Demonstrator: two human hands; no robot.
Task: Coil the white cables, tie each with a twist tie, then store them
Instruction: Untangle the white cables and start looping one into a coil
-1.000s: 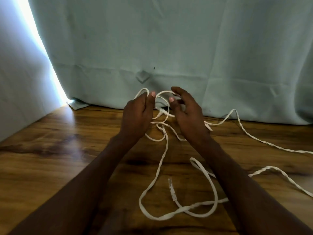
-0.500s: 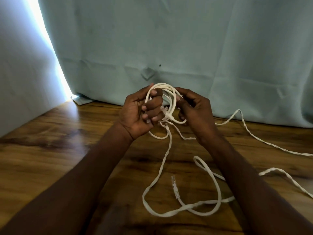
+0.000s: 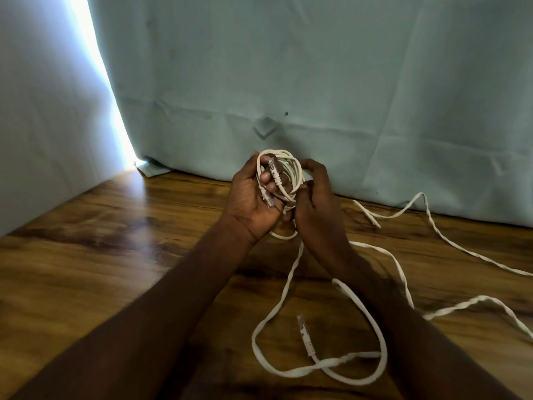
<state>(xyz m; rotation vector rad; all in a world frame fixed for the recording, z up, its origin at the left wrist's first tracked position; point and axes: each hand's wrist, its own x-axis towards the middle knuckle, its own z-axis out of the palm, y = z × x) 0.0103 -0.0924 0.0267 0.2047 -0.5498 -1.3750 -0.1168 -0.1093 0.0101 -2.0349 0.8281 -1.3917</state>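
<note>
**White cable coil held in both hands above the wooden table**

White and flat, the network cable [image 3: 291, 287] is partly gathered into a small round coil [image 3: 284, 171] that sits raised above the brown wood-grain table [image 3: 115, 255], near its far edge where a pale blue-green cloth backdrop [image 3: 317, 82] hangs down.

The left hand [image 3: 253, 197] has its palm turned toward the camera and its fingers curled through the coil, gripping the loops; two clear plastic plug ends [image 3: 272, 166] lie against those fingers.

The right hand [image 3: 317, 203] is seen from the back, just beside the coil's right side, thumb and fingers bent in against the loops. It touches the cable, though how tightly it pinches cannot be told from here.

From beneath the hands a loose strand drops to the table and runs toward the near edge, where it forms a crossed loop. Another clear plug connector [image 3: 305, 336] lies inside that loop. More cable trails off toward the right edge of the table in twisted runs.

A bright strip of light [image 3: 101, 82] shows at the backdrop's left seam.
</note>
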